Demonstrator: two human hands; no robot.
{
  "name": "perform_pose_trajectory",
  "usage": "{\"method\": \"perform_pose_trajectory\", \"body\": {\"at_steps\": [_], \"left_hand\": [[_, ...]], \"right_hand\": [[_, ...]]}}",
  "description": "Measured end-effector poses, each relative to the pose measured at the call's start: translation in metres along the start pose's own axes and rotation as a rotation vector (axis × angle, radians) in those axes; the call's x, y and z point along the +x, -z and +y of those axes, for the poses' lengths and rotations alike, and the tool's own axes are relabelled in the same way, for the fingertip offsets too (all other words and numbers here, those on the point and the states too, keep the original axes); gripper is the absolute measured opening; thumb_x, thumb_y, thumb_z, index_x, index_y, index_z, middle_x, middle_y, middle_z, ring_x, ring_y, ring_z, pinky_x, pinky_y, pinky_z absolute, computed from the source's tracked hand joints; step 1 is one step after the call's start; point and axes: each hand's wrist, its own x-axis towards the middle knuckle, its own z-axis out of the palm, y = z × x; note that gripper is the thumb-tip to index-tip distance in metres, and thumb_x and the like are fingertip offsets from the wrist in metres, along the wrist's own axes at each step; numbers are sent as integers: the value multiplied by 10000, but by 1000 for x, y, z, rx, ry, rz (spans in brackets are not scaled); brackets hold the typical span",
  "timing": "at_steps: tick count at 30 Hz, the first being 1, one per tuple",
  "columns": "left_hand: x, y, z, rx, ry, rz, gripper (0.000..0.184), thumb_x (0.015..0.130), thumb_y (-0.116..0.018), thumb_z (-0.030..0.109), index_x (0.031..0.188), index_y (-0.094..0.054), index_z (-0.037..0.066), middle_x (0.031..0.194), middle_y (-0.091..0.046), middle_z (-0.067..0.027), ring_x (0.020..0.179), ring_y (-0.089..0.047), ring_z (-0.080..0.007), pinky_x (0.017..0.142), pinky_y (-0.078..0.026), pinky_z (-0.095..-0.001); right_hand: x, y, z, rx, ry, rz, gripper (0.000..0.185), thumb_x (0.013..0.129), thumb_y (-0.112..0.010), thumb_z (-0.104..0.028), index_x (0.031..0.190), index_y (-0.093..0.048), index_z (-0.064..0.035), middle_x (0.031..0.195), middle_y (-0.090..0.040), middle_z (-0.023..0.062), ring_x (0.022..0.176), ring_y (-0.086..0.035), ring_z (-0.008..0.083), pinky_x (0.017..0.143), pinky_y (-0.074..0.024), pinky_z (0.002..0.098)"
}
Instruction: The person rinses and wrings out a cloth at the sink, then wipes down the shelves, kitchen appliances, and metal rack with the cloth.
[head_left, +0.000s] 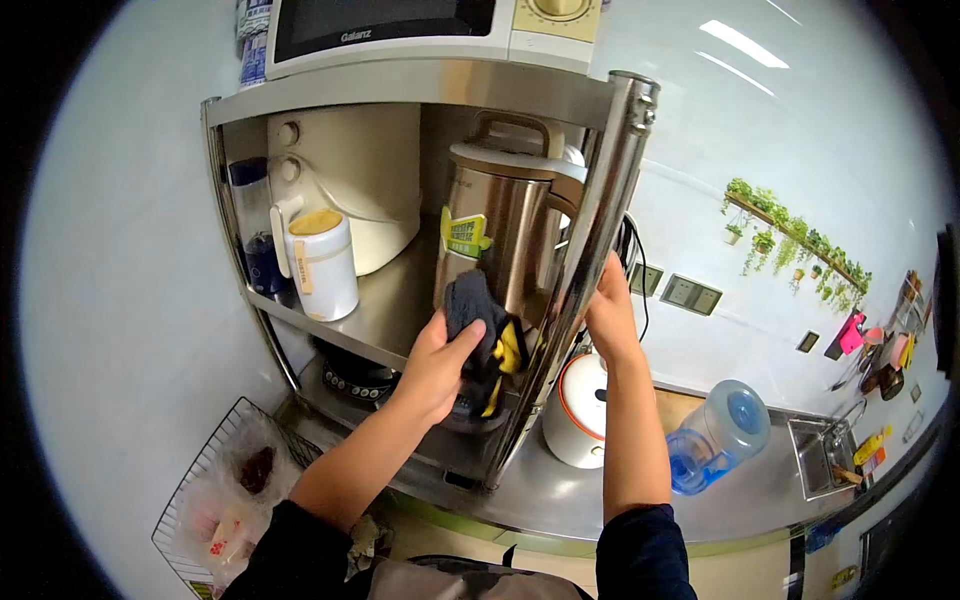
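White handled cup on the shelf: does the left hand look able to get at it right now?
Probably yes: nothing seems to stand between the left hand and the white cup on the open-fronted shelf. That hand grips a dark cloth, though, so may need freeing first.

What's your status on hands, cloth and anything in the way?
Left hand gripping dark cloth. Right hand at steel post, grip partly hidden. Cloth before steel jug, contact unclear. Post stands between hands.
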Motion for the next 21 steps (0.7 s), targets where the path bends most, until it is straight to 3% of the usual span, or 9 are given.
{"method": "perform_pose_trajectory", "body": {"at_steps": [5,7,11,12,14,17,19,20,21], "left_hand": [[-38,-6,9,27,-99,63,473,916,-569,67,1350,-396,-8,1254,-542,-81,1126,-520,-155,999,-387,-300],[-51,-4,4,249,-315,75,464,917,-563,83,1334,-394,-29,1225,-545,-96,1121,-517,-168,1006,-369,-305],[-61,-17,-11,214,-267,-17,539,918,-543,84,1380,-292,-33,1351,-400,-113,1199,-435,-169,1044,-310,-306],[-62,-17,-16,321,-232,-94,668,958,-526,292,1442,-180,-12,1460,-228,-109,1309,-325,-192,1080,-255,-328],[-69,-33,-25,191,-192,-242,755,947,-497,403,1464,-118,3,1483,-223,-125,1342,-299,-215,1098,-246,-358],[-74,-51,-19,154,-54,-528,1026,866,-379,699,1480,88,23,1550,-62,-132,1424,-142,-252,1144,-167,-398],[-73,-47,-16,88,68,-712,932,910,-373,632,1489,2,6,1552,-53,-153,1424,-145,-280,1129,-211,-420],[-73,-44,0,375,27,-740,784,953,-363,555,1474,-192,-5,1551,-43,-172,1423,-148,-299,1066,-340,-441],[-70,-45,0,539,-132,-653,591,985,-387,448,1316,-485,-32,1470,-315,-192,1324,-385,-302,983,-440,-402]], "right_hand": [[-60,7,-19,-25,324,345,339,900,-577,-123,1205,-505,6,1139,-553,105,1049,-529,182,883,-423,296],[-99,11,-28,-22,322,249,308,898,-545,-115,1174,-533,21,1071,-582,114,1021,-539,192,869,-438,316],[-141,-16,-37,54,318,-38,396,821,-653,-130,1170,-548,25,1132,-547,168,1032,-534,249,922,-420,336],[-144,-22,-42,-40,338,-63,475,795,-689,-159,1207,-533,18,1176,-520,187,1081,-514,279,949,-405,357],[-151,-31,-51,-281,383,-100,682,730,-769,-224,1305,-474,-9,1298,-423,232,1202,-437,364,1014,-356,414],[-161,-29,-35,-398,492,101,717,663,-814,-202,1259,-449,-44,1293,-398,239,1177,-432,344,1004,-347,429],[-169,-18,-19,-271,482,267,576,666,-764,-86,1171,-496,-22,1209,-477,225,1100,-502,346,944,-410,409],[-172,-12,-10,-181,432,306,513,663,-709,-13,1131,-499,-15,1162,-508,215,1061,-529,325,930,-419,387],[-173,-3,-4,-110,378,301,489,693,-684,18,1143,-493,-4,1142,-518,182,1035,-539,258,920,-422,343]]}}
